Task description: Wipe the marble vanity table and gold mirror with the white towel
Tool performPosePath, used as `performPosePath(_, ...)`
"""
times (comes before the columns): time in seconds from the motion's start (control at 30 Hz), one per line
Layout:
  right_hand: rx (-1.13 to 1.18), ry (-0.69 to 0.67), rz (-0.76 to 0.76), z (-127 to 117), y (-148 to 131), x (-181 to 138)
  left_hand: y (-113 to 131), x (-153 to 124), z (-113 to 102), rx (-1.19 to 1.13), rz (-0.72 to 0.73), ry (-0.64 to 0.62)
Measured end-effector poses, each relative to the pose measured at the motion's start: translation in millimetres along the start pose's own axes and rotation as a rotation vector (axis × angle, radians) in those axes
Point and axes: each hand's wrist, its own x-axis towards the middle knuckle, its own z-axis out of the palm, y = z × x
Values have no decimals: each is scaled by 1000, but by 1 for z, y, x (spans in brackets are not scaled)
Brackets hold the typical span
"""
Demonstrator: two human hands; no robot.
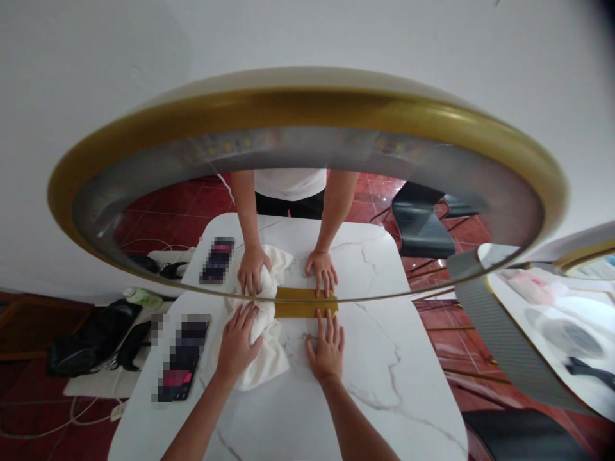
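My left hand (pixel 239 339) rests on a bunched white cloth (pixel 269 358), its fingers curled over the folded part beside the mirror's gold base (pixel 293 310). One loose end of the cloth spreads over the marble-patterned table toward me. My right hand (pixel 327 349) lies palm down with fingers spread, and its longer fingertips touch the right end of the gold base. Above both hands stands a large mirror with a gold rim (pixel 307 105). In its glass I see both hands, the cloth and a white shirt reflected.
A phone (pixel 185 362) with a blurred screen lies on the white table (pixel 384 397) at left. Beyond it are a black bag (pixel 91 336), a green-and-white bottle (pixel 143 298) and cables. At right stand a black chair (pixel 523 435) and another white table (pixel 542 314) with items on it.
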Motion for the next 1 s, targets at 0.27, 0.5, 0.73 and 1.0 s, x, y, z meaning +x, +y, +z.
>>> performPosePath(0.27, -9, -5, 9, 0, -2, 0, 41, -16, -1, 21, 48, -70)
performPosePath(0.5, -38, -7, -19, 5, 4, -1, 101, -6, 7, -46, 67, -135)
performPosePath(0.73, -37, -10, -15, 3, 3, -1, 107, 2, 5, -85, 86, -151)
performPosePath(1.0, -22, -13, 18, -3, -2, -1, 50, -8, 0, 24, -3, -22)
